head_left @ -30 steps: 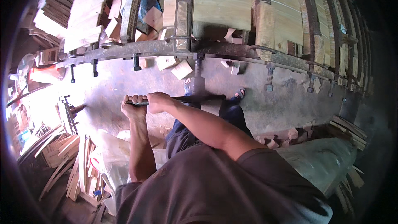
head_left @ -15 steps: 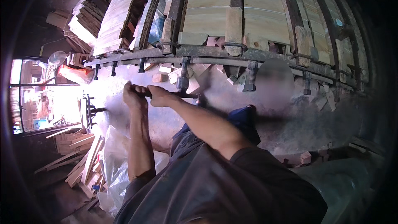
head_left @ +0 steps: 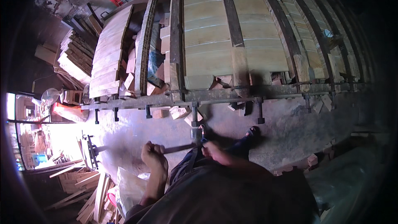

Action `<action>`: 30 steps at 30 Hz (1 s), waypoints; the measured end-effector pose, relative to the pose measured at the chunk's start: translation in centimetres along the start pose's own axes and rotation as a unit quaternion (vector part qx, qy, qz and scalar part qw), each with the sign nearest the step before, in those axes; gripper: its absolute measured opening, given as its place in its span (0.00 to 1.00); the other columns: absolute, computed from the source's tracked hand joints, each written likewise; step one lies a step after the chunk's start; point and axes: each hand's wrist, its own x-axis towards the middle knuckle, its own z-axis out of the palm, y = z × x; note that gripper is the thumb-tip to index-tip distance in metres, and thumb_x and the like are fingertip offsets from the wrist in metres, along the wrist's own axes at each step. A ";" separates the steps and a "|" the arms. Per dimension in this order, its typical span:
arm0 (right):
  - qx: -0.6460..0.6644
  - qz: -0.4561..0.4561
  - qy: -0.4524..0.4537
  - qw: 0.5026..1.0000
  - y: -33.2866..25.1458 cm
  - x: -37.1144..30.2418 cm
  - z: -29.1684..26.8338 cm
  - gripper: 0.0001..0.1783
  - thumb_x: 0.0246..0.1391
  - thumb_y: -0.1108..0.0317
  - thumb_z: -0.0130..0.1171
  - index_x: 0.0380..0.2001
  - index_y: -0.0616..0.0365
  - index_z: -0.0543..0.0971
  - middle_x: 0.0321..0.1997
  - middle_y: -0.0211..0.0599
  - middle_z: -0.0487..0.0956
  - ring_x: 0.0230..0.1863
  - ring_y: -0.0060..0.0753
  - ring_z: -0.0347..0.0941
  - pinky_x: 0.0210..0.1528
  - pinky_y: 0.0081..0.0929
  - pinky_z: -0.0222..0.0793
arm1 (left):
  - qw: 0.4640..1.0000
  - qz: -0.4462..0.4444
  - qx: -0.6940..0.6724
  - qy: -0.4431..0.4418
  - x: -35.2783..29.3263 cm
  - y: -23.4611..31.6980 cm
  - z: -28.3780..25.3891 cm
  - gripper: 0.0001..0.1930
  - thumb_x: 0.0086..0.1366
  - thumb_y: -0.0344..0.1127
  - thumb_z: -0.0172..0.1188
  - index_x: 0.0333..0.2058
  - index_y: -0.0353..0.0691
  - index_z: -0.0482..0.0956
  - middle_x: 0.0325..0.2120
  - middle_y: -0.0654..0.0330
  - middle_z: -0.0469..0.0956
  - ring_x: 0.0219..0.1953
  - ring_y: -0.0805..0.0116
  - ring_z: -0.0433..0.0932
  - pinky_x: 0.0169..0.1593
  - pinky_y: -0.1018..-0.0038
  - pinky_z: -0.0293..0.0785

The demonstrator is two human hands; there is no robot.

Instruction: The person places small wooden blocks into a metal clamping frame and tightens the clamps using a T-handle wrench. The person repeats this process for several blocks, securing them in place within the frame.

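My left hand (head_left: 153, 155) is closed around the outer end of a T-handle socket wrench (head_left: 179, 148). Its socket (head_left: 195, 134) sits just under a clamp bolt (head_left: 195, 114); whether the two touch I cannot tell. Beside the socket end is my right hand (head_left: 212, 152), smeared by motion, its fingers unclear. The bolt hangs from a long steel rail (head_left: 215, 95) along the near edge of a clamping frame. Pale wood boards (head_left: 207, 37) lie edge to edge beneath the frame's dark metal bars (head_left: 176, 29).
More bolts (head_left: 260, 110) hang along the rail. Wood offcuts (head_left: 179, 112) lie on the floor below it. Stacked boards (head_left: 76, 58) stand at the far left, loose wood strips (head_left: 85, 195) and a clear plastic bag (head_left: 128, 188) at the near left. My feet (head_left: 252, 132) are under the rail.
The view has tilted, showing more of the frame. The wrench has dropped away from the bolt toward my body. My right hand has shifted from beside the left to the socket end.
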 end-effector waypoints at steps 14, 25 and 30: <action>0.623 -0.185 0.205 0.732 3.7 -1.9 -4.3 0.19 0.60 0.58 0.53 0.50 0.57 0.70 0.51 0.50 0.74 0.51 0.50 0.72 0.53 0.55 0.72 | 0.941 -0.198 0.075 -0.263 -1.6 -9.2 9.0 0.15 0.64 0.30 0.47 0.17 0.44 0.60 0.11 0.63 0.55 0.15 0.68 0.55 0.29 0.70 0.62; 0.528 -0.219 0.347 0.744 -9.7 -8.6 -13.1 0.19 0.62 0.61 0.51 0.54 0.58 0.69 0.48 0.45 0.75 0.44 0.43 0.74 0.44 0.44 0.74 | 0.940 -0.300 0.145 -0.070 2.1 -19.3 3.7 0.18 0.73 0.40 0.45 0.22 0.42 0.67 0.16 0.59 0.66 0.24 0.58 0.70 0.58 0.51 0.66; 0.470 -0.228 0.325 0.788 -10.9 -9.5 -15.3 0.17 0.61 0.65 0.53 0.51 0.59 0.72 0.43 0.39 0.77 0.38 0.37 0.75 0.41 0.34 0.73 | 0.756 -0.258 0.573 -0.182 2.3 -21.8 0.6 0.16 0.72 0.40 0.50 0.26 0.37 0.70 0.21 0.56 0.74 0.22 0.69 0.76 0.26 0.71 0.76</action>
